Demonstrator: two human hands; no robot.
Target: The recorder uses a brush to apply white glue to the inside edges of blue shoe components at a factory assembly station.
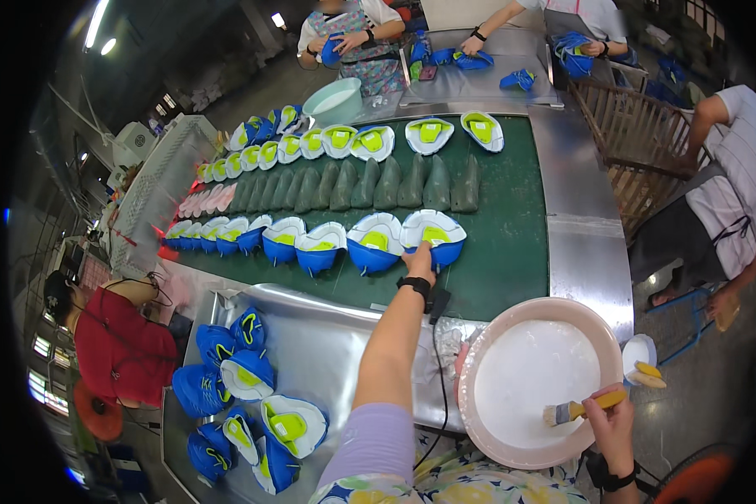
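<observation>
While the right hand [611, 424] is holding a brush [574, 410] with fingers closed on its yellow handle, the bristles are pointing leftward from this grip, over the white liquid [525, 370] in a pale pink basin [472, 378]. Whether they are touching the liquid, I cannot tell. The brush's long axis is running nearly sideways, not toward the belt.

Ahead and to the left of the brush grip, beyond the basin rim, a blue shoe upper [448, 255] is lying at the right end of the near row on the green belt [504, 281]. The left hand [420, 263] is touching its near side, so this hand is being much the nearer one; I cannot tell if its fingers are pinching or only resting. On this diagonal gap between bristles and upper, the work is seemingly depending.

Farther ahead of the left hand, dark green shoe forms [390, 182] are forming a line, and another row of uppers [429, 134] is lying behind them.
</observation>
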